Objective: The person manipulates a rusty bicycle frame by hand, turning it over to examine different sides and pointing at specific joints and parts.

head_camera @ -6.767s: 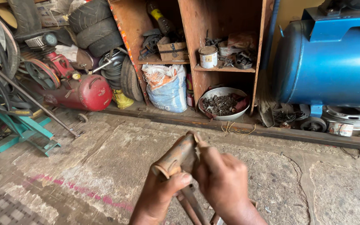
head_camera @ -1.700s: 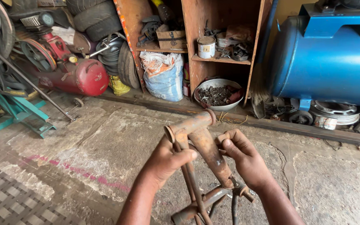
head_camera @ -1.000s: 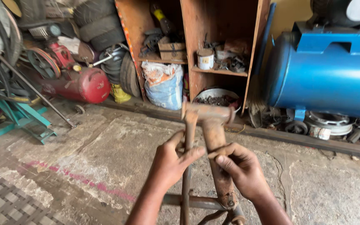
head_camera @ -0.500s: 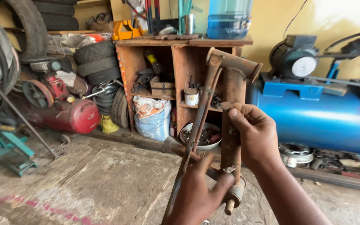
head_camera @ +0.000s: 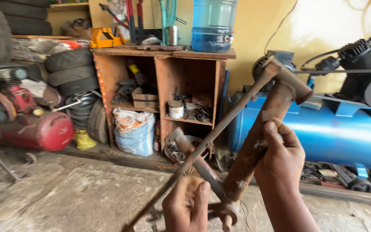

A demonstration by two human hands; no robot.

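While both hands clasp it, rusty frame (head_camera: 260, 137) rises above right grip (head_camera: 280, 161).

1. Rusty metal frame (head_camera: 254, 141): brown, corroded tubes joined into one piece, held up off the floor in front of the camera.
2. Thick tube: runs tilted from lower centre up to the right; upper end meets a short cross tube near the top; lower end finishes in a pale collar with a stub sticking out below.
3. Thin rod: crosses just left of the thick tube, slanting from bottom left up to the same top joint.
4. A shorter tube branches left from near the collar, blurred.
5. Contact: right hand (head_camera: 280, 161) wraps the thick tube at mid-length; left hand (head_camera: 187, 206) grips the parts near the collar.
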